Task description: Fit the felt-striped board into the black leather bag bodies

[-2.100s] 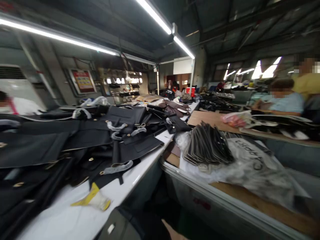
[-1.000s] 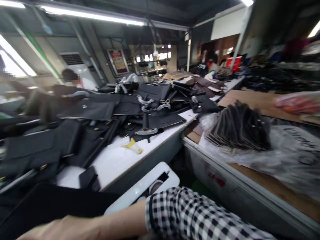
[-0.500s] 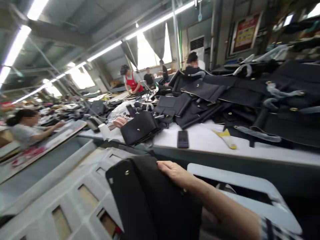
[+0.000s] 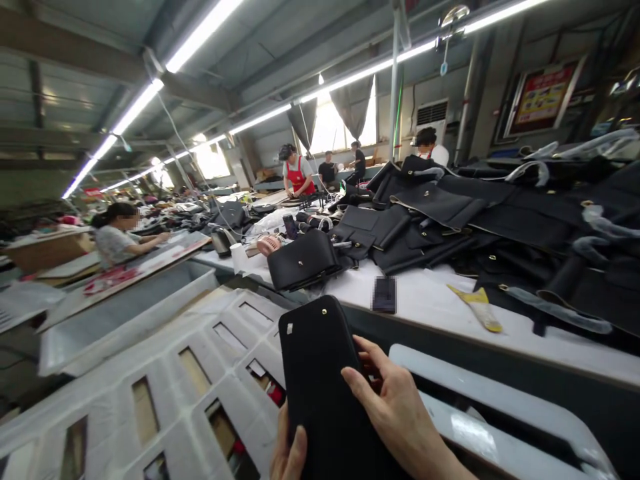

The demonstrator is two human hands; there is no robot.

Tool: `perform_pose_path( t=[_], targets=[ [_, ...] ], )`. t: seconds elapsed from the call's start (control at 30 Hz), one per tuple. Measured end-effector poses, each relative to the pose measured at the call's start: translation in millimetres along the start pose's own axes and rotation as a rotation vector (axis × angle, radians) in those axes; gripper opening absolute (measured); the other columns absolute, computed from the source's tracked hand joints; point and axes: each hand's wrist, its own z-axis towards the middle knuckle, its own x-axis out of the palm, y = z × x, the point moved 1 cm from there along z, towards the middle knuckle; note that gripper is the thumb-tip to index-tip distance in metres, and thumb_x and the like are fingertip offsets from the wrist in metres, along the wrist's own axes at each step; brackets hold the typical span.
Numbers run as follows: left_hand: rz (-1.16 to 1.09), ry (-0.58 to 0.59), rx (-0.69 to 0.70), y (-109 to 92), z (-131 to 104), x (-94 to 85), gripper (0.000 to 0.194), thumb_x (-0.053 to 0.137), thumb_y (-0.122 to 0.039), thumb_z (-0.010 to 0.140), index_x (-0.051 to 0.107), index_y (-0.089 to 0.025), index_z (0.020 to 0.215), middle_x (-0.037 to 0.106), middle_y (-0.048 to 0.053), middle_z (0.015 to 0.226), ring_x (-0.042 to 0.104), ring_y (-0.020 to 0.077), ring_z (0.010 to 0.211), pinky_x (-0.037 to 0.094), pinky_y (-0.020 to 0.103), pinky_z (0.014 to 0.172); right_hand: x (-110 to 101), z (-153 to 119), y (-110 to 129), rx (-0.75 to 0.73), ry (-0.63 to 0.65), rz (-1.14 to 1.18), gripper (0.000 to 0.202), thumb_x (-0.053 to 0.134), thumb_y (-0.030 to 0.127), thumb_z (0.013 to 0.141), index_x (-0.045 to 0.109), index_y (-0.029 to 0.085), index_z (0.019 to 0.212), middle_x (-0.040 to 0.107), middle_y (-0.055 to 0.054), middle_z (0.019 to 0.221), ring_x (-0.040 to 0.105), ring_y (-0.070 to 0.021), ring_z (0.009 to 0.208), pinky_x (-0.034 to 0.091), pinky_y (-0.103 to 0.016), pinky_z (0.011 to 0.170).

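A black bag point(image 4: 320, 380) stands tilted in front of me, one narrow face with rounded corners toward me. A small gold stud and a little white patch show near its top. My left hand point(image 4: 289, 448) grips its left edge low down, thumb on the near face, the rest of the fingers mostly hidden. Around its right edge my right hand point(image 4: 400, 400) is closed, with the thumb on the near face and the fingers behind. The bag's lower end runs out of view.
A white slotted crate point(image 4: 175, 360) lies to the left. Across the white-topped table point(image 4: 350, 283) are a finished-looking black bag point(image 4: 303, 260), a heap of black bags point(image 4: 440, 193), a yellow packet point(image 4: 477, 307) and a paper cup point(image 4: 239, 257). A pale plastic frame point(image 4: 480, 393) is at right. Several people work beyond.
The bag has turned so its narrow face points at me. My left hand has come into view on its left edge, and my right hand has shifted to its right edge. The view has swung left.
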Motion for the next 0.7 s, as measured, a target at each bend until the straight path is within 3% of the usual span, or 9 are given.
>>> perform_pose_path(
  t=[0.1,0.2,0.37,0.47,0.57,0.7],
  targets=[
    [-0.045,-0.078,0.178,-19.0,11.0,-6.0,0.072,0.058,-0.072,0.077,0.062,-0.022,0.128,0.06,0.006,0.131,0.047,0.0319,0.13,0.041,0.036,0.11,3.5,-0.6,11.8,-0.021,0.017,-0.031,0.048,0.055,0.048,0.092,0.052,0.024,0.133,0.068,-0.008,0.109,0.067,-0.0222,0.088,0.055,-0.034,0.082],
    [-0.055,-0.102,0.263,-32.6,15.7,-13.4,0.066,0.062,-0.064,0.08,0.061,-0.019,0.128,0.057,0.007,0.133,0.051,0.0276,0.126,0.048,0.027,0.099,10.5,-1.0,13.5,-0.036,0.053,-0.015,0.046,0.053,0.046,0.092,0.05,0.023,0.132,0.066,-0.008,0.11,0.065,-0.0191,0.077,0.054,-0.033,0.079],
    [0.033,-0.123,0.239,-33.5,13.6,-13.6,0.063,0.068,-0.061,0.076,0.065,-0.017,0.121,0.064,0.008,0.117,0.064,0.0254,0.098,0.054,0.028,0.078,14.1,2.9,-8.2,0.011,0.024,0.032,0.028,0.054,0.044,0.092,0.06,0.02,0.104,0.068,-0.006,0.094,0.065,-0.0213,0.083,0.051,-0.029,0.07],
    [0.049,-0.111,0.254,-25.8,7.3,-5.4,0.057,0.071,-0.059,0.075,0.068,-0.016,0.113,0.066,0.009,0.11,0.064,0.0255,0.095,0.053,0.029,0.079,9.9,1.7,-30.1,0.056,-0.026,0.064,0.029,0.056,0.047,0.091,0.06,0.019,0.086,0.067,-0.004,0.081,0.062,-0.0211,0.077,0.048,-0.028,0.066],
    [0.066,-0.054,0.244,-19.6,0.8,2.9,0.051,0.071,-0.057,0.076,0.07,-0.016,0.108,0.067,0.008,0.108,0.063,0.026,0.099,0.051,0.03,0.085,2.3,-6.5,-45.6,0.095,-0.065,0.146,0.032,0.059,0.049,0.088,0.059,0.018,0.082,0.065,-0.004,0.077,0.058,-0.02,0.074,0.046,-0.028,0.063],
    [0.059,0.021,0.184,-25.0,-2.4,11.4,0.055,0.068,-0.058,0.078,0.066,-0.017,0.115,0.068,0.009,0.108,0.064,0.0269,0.099,0.051,0.033,0.087,-11.8,-19.0,-46.3,0.108,-0.118,0.202,0.037,0.063,0.053,0.085,0.055,0.018,0.077,0.059,-0.001,0.071,0.052,-0.0165,0.068,0.043,-0.026,0.06]
  ],
)
